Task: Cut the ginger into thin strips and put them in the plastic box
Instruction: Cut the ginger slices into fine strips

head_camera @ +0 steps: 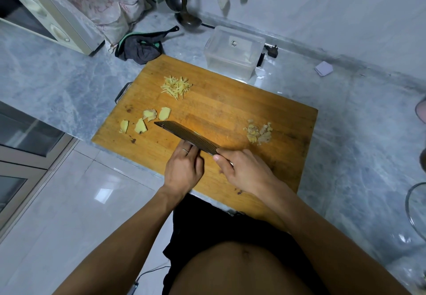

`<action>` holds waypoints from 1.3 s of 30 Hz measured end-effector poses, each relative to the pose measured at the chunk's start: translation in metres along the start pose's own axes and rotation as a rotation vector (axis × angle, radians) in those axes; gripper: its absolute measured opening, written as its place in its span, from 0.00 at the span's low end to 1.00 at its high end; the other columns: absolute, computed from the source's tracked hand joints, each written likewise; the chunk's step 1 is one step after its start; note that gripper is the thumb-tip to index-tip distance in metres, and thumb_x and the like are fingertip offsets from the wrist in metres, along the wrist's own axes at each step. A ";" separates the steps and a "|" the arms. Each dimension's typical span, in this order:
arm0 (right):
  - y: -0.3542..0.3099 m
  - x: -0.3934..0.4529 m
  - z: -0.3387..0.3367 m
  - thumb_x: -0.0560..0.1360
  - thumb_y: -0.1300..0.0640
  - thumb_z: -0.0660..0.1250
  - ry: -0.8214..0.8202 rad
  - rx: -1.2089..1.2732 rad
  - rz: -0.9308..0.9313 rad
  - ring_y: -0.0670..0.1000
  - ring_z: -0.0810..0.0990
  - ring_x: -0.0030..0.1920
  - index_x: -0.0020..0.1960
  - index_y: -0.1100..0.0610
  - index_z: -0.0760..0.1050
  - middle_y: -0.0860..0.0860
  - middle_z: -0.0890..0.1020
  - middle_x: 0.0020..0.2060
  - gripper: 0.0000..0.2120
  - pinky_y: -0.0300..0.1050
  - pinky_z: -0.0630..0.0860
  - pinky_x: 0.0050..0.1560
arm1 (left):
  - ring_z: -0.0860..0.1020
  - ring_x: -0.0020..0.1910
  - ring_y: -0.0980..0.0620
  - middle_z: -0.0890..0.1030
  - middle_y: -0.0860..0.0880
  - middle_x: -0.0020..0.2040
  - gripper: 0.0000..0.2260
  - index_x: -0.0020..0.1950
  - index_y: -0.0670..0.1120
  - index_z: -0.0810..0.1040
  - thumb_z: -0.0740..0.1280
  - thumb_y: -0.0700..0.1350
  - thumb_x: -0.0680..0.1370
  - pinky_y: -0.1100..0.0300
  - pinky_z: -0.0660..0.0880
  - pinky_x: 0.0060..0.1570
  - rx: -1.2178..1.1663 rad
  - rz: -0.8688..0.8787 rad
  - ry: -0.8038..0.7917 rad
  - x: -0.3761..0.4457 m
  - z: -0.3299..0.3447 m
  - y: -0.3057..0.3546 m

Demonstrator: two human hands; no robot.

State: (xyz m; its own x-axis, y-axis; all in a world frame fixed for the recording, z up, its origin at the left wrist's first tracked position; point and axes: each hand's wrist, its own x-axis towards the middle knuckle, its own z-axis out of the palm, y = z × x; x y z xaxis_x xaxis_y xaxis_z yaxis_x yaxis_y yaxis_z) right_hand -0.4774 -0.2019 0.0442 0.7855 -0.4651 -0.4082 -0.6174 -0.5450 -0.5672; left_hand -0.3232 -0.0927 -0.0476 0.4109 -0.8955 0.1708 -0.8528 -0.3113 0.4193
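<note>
On the wooden cutting board (230, 110) lie several ginger slices (147, 119) at the left, a pile of thin ginger strips (176, 87) toward the back, and ginger peel scraps (259, 132) at the right. My right hand (244, 170) grips the handle of a dark cleaver (186, 136) whose blade lies across the board's middle. The fingertips of my left hand (184, 168) reach under the blade's near side; what they touch is hidden. The clear plastic box (232, 52) stands open behind the board.
A dark cloth (140, 48) lies behind the board's left corner. An oven (46, 11) stands at the far left with bags beside it. Ladles (182, 2) hang on the back wall. A plug (272, 50) lies right of the box, and a glass lid (415, 211) at the right edge.
</note>
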 end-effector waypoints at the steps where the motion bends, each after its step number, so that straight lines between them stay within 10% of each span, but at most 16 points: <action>1: -0.001 -0.002 0.000 0.85 0.42 0.51 0.001 0.005 -0.004 0.57 0.79 0.55 0.70 0.50 0.73 0.52 0.85 0.50 0.22 0.56 0.79 0.51 | 0.73 0.60 0.43 0.79 0.44 0.54 0.12 0.56 0.41 0.79 0.62 0.37 0.75 0.54 0.76 0.43 0.004 -0.001 0.003 0.000 0.000 0.000; 24: -0.011 0.003 0.004 0.85 0.44 0.49 -0.045 -0.131 0.013 0.61 0.77 0.59 0.77 0.54 0.65 0.59 0.81 0.58 0.25 0.48 0.68 0.45 | 0.76 0.51 0.41 0.80 0.41 0.48 0.09 0.50 0.40 0.81 0.63 0.39 0.74 0.54 0.76 0.40 0.010 -0.075 0.009 -0.001 0.002 0.001; 33: -0.007 -0.002 -0.001 0.85 0.44 0.51 0.002 -0.042 -0.034 0.52 0.71 0.35 0.49 0.51 0.71 0.45 0.70 0.33 0.15 0.46 0.66 0.37 | 0.74 0.53 0.43 0.80 0.42 0.49 0.14 0.51 0.41 0.82 0.58 0.42 0.75 0.54 0.77 0.40 0.005 -0.066 0.013 -0.001 0.002 0.003; 39: -0.007 0.000 0.000 0.85 0.45 0.52 0.014 -0.006 -0.039 0.48 0.69 0.33 0.49 0.51 0.70 0.46 0.72 0.32 0.14 0.47 0.66 0.37 | 0.74 0.54 0.43 0.79 0.42 0.50 0.13 0.51 0.41 0.81 0.60 0.41 0.74 0.54 0.76 0.40 -0.009 -0.072 0.024 0.000 0.001 0.002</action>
State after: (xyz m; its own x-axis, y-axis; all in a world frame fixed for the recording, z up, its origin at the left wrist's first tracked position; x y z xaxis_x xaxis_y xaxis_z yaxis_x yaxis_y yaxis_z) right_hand -0.4728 -0.1978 0.0483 0.8082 -0.4534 -0.3757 -0.5868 -0.5673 -0.5778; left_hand -0.3251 -0.0937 -0.0481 0.4787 -0.8631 0.1612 -0.8179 -0.3716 0.4393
